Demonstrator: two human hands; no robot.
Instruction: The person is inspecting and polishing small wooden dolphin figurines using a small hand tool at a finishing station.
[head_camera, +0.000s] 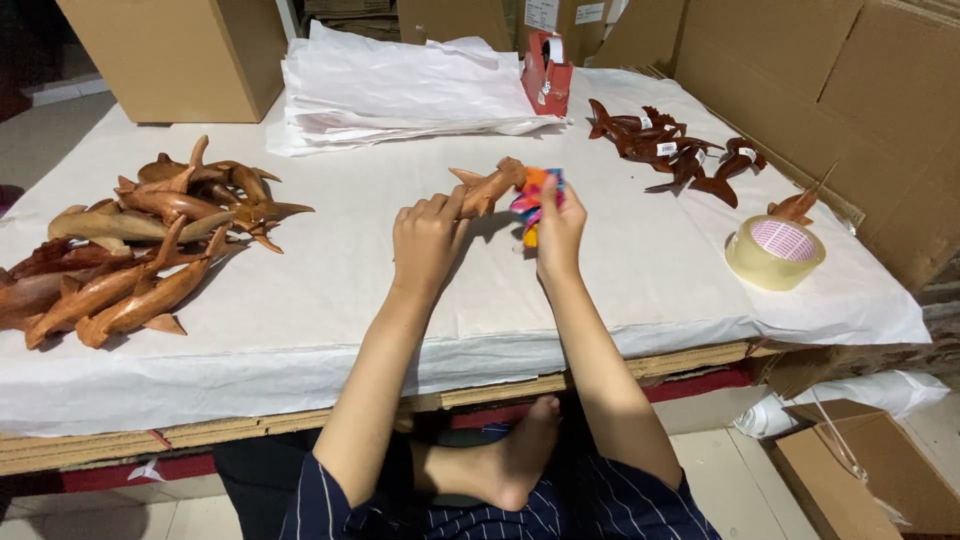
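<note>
Holding wooden dolphin (488, 187) in left hand (425, 240), colourful cloth (535, 200) in right hand (558, 235)

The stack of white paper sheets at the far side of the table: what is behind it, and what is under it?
Behind the stack of white paper sheets stand brown cardboard boxes; the stack hides their lower parts. Under it lies the white paper cover of the table. Anything else beneath it is hidden.

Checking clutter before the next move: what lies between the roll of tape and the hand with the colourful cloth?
In the head view, only bare white paper lies between the tape roll and the right hand holding the cloth.
</note>
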